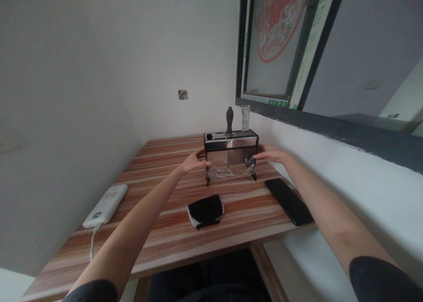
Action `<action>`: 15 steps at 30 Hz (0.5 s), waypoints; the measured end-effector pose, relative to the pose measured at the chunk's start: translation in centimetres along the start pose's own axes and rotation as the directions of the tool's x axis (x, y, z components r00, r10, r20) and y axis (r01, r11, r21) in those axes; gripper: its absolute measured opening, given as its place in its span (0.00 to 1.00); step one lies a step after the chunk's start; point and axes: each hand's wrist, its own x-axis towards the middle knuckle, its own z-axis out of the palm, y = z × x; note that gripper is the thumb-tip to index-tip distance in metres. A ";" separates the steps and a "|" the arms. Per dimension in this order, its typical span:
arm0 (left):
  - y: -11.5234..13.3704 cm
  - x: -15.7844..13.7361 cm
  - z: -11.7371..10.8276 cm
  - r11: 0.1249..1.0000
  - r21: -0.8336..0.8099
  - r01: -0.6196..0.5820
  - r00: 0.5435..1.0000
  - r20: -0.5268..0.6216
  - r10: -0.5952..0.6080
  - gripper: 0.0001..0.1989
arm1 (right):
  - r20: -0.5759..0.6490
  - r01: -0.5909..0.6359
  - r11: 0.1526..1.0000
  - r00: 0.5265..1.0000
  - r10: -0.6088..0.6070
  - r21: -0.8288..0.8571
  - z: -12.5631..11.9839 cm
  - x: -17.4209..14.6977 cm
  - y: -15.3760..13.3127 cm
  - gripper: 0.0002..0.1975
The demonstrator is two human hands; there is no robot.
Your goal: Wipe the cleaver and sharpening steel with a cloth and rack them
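A knife holder (231, 140) with a steel top band, black side frames and an open-looking front stands upright on the table. A dark handle (229, 119) and a piece wrapped in clear plastic (245, 118) stick up from its top. Wrinkled clear plastic film (228, 172) hangs across its lower front. My left hand (194, 161) is closed around the left side of the holder, thumb in front. On the opposite side, my right hand (271, 153) grips its right edge, with fingers partly hidden behind. Whether the fingertips also pinch the film is unclear.
A folded black-and-white cloth item (206, 209) lies in front of the holder. A black phone (288, 200) rests near the right edge. At the left is a white power bank (106, 206) with a cable (92, 242). Walls and a framed window (277, 46) border the table.
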 end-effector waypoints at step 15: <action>0.4 0.0 0.8 1.000 0.028 0.000 1.000 0.006 0.000 0.43 | -0.026 -0.001 0.999 1.000 0.003 0.052 -0.5 0.1 1.1 0.28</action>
